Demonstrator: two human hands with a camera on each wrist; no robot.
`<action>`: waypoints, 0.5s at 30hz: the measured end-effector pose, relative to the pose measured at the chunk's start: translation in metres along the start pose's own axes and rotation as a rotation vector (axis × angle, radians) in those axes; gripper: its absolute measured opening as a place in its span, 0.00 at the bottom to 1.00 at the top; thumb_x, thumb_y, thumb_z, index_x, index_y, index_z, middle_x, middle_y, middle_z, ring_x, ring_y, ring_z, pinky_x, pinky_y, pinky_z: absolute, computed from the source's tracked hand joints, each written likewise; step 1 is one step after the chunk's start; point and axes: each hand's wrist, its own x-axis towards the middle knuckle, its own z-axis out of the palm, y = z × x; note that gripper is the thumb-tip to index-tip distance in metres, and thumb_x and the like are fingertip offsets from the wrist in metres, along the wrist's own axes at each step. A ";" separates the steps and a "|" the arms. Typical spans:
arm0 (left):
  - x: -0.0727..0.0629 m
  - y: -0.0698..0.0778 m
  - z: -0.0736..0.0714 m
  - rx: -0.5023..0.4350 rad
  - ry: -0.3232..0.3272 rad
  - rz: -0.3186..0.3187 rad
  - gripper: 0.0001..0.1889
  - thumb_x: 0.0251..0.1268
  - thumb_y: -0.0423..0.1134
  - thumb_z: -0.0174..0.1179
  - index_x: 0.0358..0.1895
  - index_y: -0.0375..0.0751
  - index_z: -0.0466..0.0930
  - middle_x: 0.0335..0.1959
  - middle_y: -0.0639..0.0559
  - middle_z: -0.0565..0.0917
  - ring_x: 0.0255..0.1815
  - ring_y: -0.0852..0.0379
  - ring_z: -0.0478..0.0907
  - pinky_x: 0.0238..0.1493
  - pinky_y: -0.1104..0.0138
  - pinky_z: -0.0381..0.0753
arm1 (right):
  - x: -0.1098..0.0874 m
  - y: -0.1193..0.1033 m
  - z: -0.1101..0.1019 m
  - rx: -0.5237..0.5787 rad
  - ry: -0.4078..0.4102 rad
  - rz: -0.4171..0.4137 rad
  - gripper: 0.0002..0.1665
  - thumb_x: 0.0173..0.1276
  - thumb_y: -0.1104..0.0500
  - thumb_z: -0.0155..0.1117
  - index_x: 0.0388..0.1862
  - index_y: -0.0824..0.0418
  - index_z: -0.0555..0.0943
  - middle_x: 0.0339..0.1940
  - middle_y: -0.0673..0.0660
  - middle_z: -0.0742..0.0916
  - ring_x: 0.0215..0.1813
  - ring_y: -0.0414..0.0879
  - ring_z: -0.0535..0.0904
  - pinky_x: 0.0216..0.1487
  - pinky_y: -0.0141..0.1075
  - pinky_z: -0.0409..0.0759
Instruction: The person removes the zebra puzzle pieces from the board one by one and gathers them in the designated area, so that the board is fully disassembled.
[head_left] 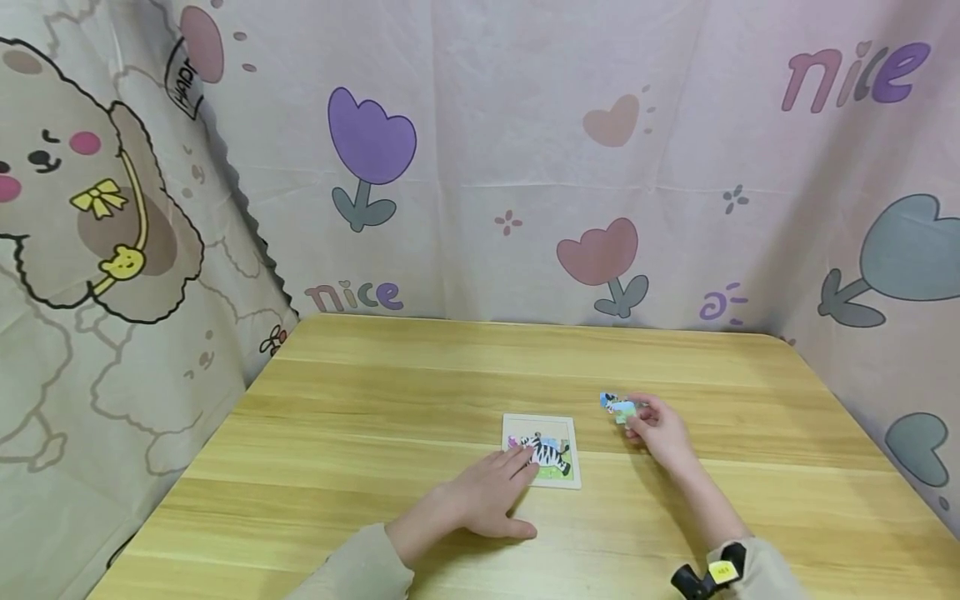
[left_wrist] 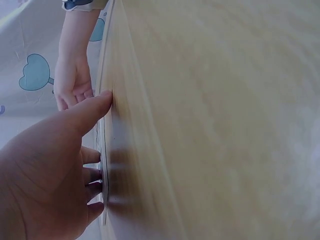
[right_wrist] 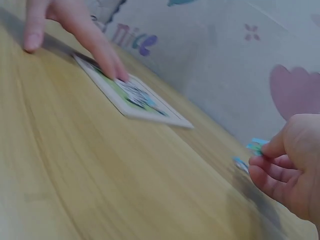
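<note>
A square puzzle board with a pale frame [head_left: 576, 467] lies on the table, and a striped zebra [head_left: 551, 454] shows on it. My left hand [head_left: 491, 492] rests with fingers extended over the board's left part, its thumb out to the side on the wood, hiding some of the picture. To the right of the board, my right hand [head_left: 660, 433] pinches a small blue-and-green puzzle piece [right_wrist: 256, 146] between thumb and fingers. A second bit of puzzle, with blue and a black-and-white pattern [right_wrist: 241, 164], shows just beyond those fingers; I cannot tell whether it is held too.
The wooden table [head_left: 390, 375] runs back to a printed curtain [head_left: 480, 167], which also hangs along the left and right sides. A black wrist strap with a yellow label [head_left: 722, 572] sits over the right sleeve.
</note>
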 end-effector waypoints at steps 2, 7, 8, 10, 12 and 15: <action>0.000 0.000 -0.001 -0.008 0.000 0.001 0.44 0.60 0.67 0.46 0.71 0.38 0.54 0.73 0.42 0.51 0.73 0.47 0.46 0.70 0.59 0.52 | 0.000 0.004 -0.010 -0.008 0.017 0.016 0.24 0.62 0.73 0.55 0.58 0.76 0.67 0.30 0.57 0.80 0.26 0.39 0.79 0.27 0.30 0.81; -0.001 0.000 -0.001 -0.016 0.002 0.007 0.44 0.61 0.67 0.46 0.71 0.38 0.55 0.73 0.42 0.51 0.72 0.47 0.47 0.69 0.59 0.53 | 0.002 0.015 -0.035 -0.038 0.048 0.037 0.25 0.61 0.70 0.59 0.57 0.76 0.68 0.30 0.55 0.83 0.26 0.37 0.79 0.25 0.30 0.79; -0.002 0.000 -0.001 -0.015 0.001 0.007 0.43 0.61 0.67 0.46 0.71 0.38 0.55 0.73 0.42 0.51 0.72 0.47 0.47 0.69 0.59 0.53 | 0.002 0.017 -0.040 -0.044 0.049 0.038 0.25 0.61 0.70 0.59 0.57 0.77 0.68 0.30 0.55 0.83 0.26 0.36 0.79 0.26 0.30 0.79; -0.002 -0.001 -0.002 -0.020 -0.004 0.003 0.43 0.61 0.66 0.46 0.71 0.38 0.55 0.73 0.42 0.51 0.73 0.47 0.47 0.70 0.59 0.52 | 0.004 0.021 -0.048 -0.070 0.051 0.038 0.25 0.61 0.69 0.60 0.56 0.77 0.68 0.30 0.53 0.83 0.26 0.35 0.78 0.26 0.30 0.78; -0.002 -0.001 -0.003 -0.025 -0.006 0.001 0.43 0.61 0.66 0.47 0.71 0.38 0.55 0.73 0.42 0.51 0.73 0.47 0.46 0.70 0.59 0.52 | 0.006 0.023 -0.056 -0.107 0.056 0.037 0.25 0.61 0.68 0.61 0.55 0.76 0.69 0.30 0.52 0.82 0.27 0.35 0.76 0.25 0.30 0.77; -0.002 -0.001 -0.003 -0.026 -0.002 0.006 0.43 0.62 0.66 0.46 0.71 0.37 0.55 0.73 0.42 0.51 0.73 0.47 0.47 0.70 0.59 0.52 | 0.010 0.026 -0.063 -0.188 0.054 0.045 0.24 0.62 0.65 0.62 0.54 0.75 0.71 0.31 0.54 0.82 0.30 0.36 0.75 0.26 0.30 0.75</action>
